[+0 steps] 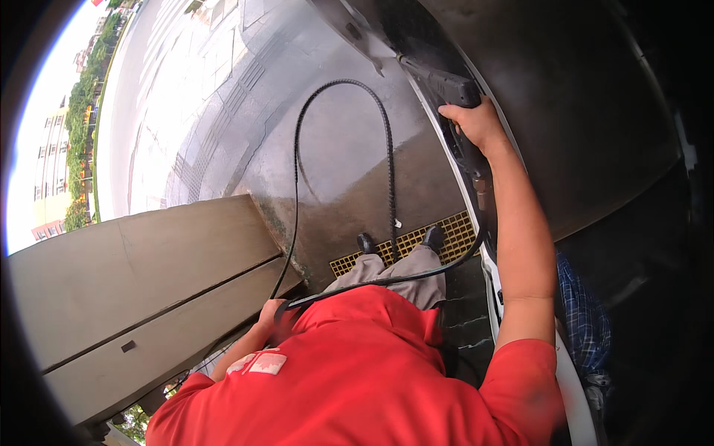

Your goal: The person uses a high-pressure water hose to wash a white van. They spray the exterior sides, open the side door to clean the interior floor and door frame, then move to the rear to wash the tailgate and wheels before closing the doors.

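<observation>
My right hand grips the black handle of a pressure-washer spray gun, held out against the side of a car. The gun's barrel points up and to the left in the view, along the car's white-edged bodywork. From a brass-coloured fitting under the grip, a black hose bends across my waist. My left hand holds that hose low on the left, fingers partly hidden. Beyond it, the ribbed hose forms a tall loop over the wet floor.
A yellow drain grating runs under my shoes. On the left stands a beige wall. Blue plaid cloth appears at the right beside the car. Wet pavement stretches toward a road.
</observation>
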A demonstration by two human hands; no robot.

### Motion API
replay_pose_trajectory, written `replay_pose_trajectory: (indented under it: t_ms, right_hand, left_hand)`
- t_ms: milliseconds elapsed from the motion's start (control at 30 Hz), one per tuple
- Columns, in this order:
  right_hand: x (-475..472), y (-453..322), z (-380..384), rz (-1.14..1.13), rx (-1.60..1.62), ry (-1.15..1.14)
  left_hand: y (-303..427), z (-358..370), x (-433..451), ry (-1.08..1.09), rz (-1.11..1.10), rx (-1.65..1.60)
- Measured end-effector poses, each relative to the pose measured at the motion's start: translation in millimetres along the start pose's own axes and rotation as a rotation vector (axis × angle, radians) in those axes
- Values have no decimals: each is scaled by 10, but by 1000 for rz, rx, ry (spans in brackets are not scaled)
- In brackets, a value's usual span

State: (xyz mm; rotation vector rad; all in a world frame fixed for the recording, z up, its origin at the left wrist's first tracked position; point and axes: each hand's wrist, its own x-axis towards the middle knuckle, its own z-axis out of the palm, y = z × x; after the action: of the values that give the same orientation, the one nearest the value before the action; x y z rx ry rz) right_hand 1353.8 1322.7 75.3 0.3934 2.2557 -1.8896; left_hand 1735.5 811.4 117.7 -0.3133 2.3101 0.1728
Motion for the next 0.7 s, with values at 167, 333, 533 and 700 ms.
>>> replay_pose_trajectory:
  t_ms: [167, 333, 533, 700]
  right_hand:
    - [179, 319, 184, 245, -83, -78]
    - [263, 444, 320, 162, -79, 6]
    - [339, 419, 380, 134, -14, 0]
    - [257, 384, 333, 113, -20, 39]
  left_hand:
    - [-92, 90, -39, -66, -93, -6]
    - [-77, 125, -31, -69, -161, -78]
    - [-166, 267, -62, -61, -170, -71]
    - [-165, 271, -71, -122, -164, 22]
